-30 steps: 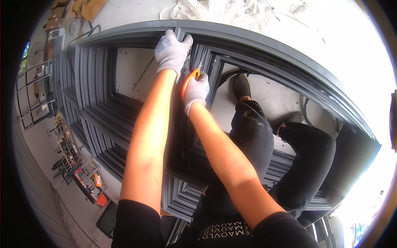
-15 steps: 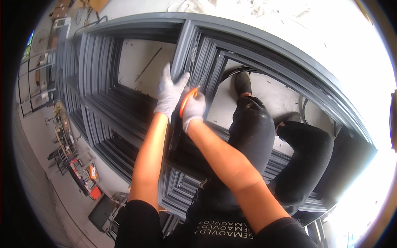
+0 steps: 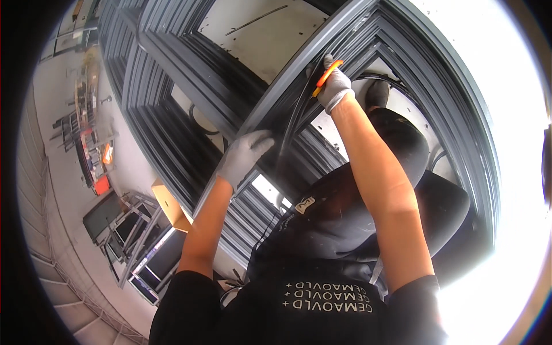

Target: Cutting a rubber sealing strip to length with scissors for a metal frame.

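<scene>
My right hand (image 3: 335, 91), in a pale grey work glove, is closed around an orange-handled hand tool (image 3: 329, 76); its working end cannot be made out. Beside that hand, black strips (image 3: 296, 112) run along the inner side of a dark grey frame bar (image 3: 292, 70). My left hand (image 3: 244, 158), gloved alike, lies at the near end of this bar with its fingers stretched out and nothing seen in them. The bar belongs to the top one of several stacked dark grey metal frames.
My legs (image 3: 397, 138) stand inside a frame opening, where a black cable or hose (image 3: 379, 76) curves on the floor. At left are a cardboard box (image 3: 168, 204), leaning dark panels (image 3: 150, 267) and a red box (image 3: 102, 184).
My hands have drawn apart: the left came down the bar toward me, while the right, still with the orange-handled tool, went up and right. The view has shifted, and black strips now show along the bar.
</scene>
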The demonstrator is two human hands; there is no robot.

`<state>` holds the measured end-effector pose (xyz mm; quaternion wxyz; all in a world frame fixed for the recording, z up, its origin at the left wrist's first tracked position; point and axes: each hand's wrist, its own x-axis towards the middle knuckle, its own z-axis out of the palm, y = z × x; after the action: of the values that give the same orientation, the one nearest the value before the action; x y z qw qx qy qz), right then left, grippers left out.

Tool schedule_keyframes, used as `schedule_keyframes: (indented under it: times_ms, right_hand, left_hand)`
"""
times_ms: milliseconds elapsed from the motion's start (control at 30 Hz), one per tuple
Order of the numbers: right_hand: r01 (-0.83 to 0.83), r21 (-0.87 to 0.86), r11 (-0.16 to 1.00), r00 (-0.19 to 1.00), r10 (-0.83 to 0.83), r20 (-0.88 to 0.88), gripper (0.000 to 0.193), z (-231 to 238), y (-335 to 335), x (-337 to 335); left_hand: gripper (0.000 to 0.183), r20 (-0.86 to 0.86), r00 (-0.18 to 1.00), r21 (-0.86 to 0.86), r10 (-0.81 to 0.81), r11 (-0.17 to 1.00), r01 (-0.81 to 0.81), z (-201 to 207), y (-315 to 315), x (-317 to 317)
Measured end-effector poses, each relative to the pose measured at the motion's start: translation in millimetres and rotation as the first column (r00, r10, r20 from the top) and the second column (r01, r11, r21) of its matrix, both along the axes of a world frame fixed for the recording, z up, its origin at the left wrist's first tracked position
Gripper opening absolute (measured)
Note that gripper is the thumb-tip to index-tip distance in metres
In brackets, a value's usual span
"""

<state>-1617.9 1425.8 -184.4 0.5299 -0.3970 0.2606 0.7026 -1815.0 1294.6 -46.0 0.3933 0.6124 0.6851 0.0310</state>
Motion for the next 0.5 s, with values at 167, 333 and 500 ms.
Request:
schedule_keyframes:
  times_ms: [167, 333, 500]
  right_hand:
    - [-0.151, 0.039, 0.988, 0.895, 0.120, 0.429, 0.033, 4, -15, -14]
    - [-0.306, -0.065, 0.950, 0.799, 0.294, 0.524, 0.044, 28, -39, -20]
    - [-0.205, -0.102, 0.973, 0.744, 0.223, 0.630, 0.043, 5, -38, 6]
  left_hand:
    - [0.025, 0.304, 0.879, -0.435, 0.368, 0.874, -0.216, 6, 11, 11]
    - [0.022, -0.231, 0.949, -0.045, -0.215, 0.977, 0.210, -9, 25, -17]
    - [0.024, -0.373, 0.834, -0.108, -0.406, 0.912, 0.396, 3, 63, -20]
